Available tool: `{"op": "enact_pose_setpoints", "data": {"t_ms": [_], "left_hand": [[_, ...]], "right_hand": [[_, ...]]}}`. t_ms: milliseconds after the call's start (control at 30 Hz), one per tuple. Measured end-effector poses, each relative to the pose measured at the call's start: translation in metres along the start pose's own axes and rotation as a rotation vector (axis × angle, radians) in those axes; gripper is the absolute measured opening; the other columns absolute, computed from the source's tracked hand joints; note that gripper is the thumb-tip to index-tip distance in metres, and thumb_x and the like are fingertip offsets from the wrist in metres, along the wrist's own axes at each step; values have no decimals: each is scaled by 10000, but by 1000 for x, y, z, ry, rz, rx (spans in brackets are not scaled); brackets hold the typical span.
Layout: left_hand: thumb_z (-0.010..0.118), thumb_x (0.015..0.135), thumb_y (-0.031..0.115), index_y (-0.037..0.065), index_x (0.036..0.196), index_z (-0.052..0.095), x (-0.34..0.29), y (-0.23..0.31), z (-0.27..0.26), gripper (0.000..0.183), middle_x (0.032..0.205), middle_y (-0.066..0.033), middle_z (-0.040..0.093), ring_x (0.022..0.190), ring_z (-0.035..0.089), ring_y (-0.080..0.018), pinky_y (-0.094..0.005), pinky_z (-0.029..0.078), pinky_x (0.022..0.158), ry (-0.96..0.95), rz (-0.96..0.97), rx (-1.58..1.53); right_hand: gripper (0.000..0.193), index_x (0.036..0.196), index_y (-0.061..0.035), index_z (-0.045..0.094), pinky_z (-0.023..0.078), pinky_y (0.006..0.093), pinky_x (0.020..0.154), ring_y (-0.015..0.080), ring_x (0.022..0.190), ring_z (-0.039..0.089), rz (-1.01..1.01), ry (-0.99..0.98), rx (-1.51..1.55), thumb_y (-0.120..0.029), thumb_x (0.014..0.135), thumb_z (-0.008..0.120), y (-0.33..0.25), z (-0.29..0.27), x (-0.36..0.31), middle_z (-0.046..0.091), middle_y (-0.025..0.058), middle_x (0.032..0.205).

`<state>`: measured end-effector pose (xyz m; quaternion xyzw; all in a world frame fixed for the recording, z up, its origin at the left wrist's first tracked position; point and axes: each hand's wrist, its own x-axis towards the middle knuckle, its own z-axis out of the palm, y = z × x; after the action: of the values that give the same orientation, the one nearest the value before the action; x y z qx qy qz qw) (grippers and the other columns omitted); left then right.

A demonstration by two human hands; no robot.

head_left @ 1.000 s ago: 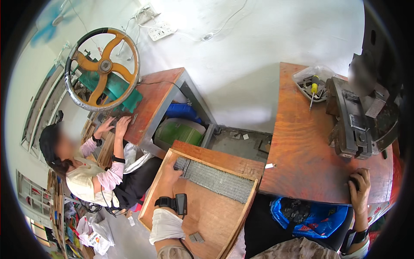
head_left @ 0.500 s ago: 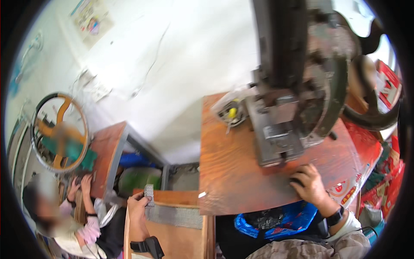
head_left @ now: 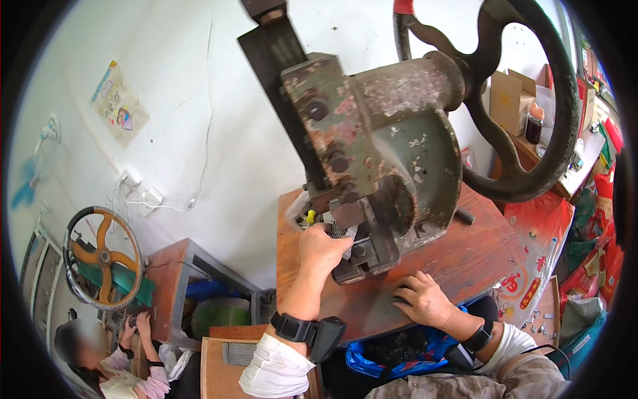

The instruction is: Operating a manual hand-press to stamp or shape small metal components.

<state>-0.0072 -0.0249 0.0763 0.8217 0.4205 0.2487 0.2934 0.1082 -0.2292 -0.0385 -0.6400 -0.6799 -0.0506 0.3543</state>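
Observation:
My left hand (head_left: 320,251) reaches into the hand press (head_left: 405,139), its fingers closed on a small grey block with a fine textured pattern (head_left: 342,231). That block is at the press bed (head_left: 365,256), under the ram; my fingers partly hide it. My right hand (head_left: 425,302) rests on the reddish wooden tabletop (head_left: 458,266) near its front edge, holding nothing, fingers loosely bent and apart. A clear bag with a yellow piece (head_left: 310,217) lies behind my left hand.
The press's large handwheel (head_left: 565,113) stands at the upper right. At the lower left is a wooden tray (head_left: 219,382) with a similar grey textured slab (head_left: 239,354). A blue plastic bag (head_left: 362,362) hangs below the table. Another person's hands (head_left: 137,326) work at the left bench.
My left hand has moved from above the wooden tray up and right to the press bed, carrying the grey block. My right hand stays on the tabletop. The view has shifted right.

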Motion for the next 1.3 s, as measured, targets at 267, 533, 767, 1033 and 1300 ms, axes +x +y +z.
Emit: {"op": "enact_pose_setpoints", "data": {"t_ms": [267,533,767,1033,1300], "left_hand": [[755,702,210,6,942,676,7,6,28,325,847,-132,698,769,668,-238,-334,500,725,-20,106,-369],[535,815,28,-34,1030,622,22,-47,36,240,985,-119,657,935,612,-209,-309,448,806,93,130,-267],[570,806,8,13,1117,596,20,-54,53,312,1082,-175,603,1008,566,-326,-373,432,901,163,174,-431],[580,765,-14,17,1091,621,15,-51,46,330,1130,-161,592,1109,503,-347,-405,402,955,149,361,-146],[566,753,-26,26,1103,619,11,-49,46,357,1133,-142,595,1088,512,-338,-395,403,955,196,409,-187]], "right_hand": [[211,887,-64,667,448,391,795,286,901,532,-15,32,47,-195,723,694,10,8,-7,592,86,973],[216,910,-50,658,489,381,761,297,864,575,-73,335,291,-108,715,732,3,-31,22,609,108,955],[550,1166,-2,548,468,416,864,396,1004,545,3,275,97,-172,693,770,15,-12,109,545,200,1141],[604,1118,15,575,454,406,909,382,1048,545,237,221,338,-253,632,814,16,-2,129,549,206,1155],[413,969,17,637,470,402,854,362,975,563,239,337,-47,-185,634,772,-2,-1,124,596,167,1071]]}}
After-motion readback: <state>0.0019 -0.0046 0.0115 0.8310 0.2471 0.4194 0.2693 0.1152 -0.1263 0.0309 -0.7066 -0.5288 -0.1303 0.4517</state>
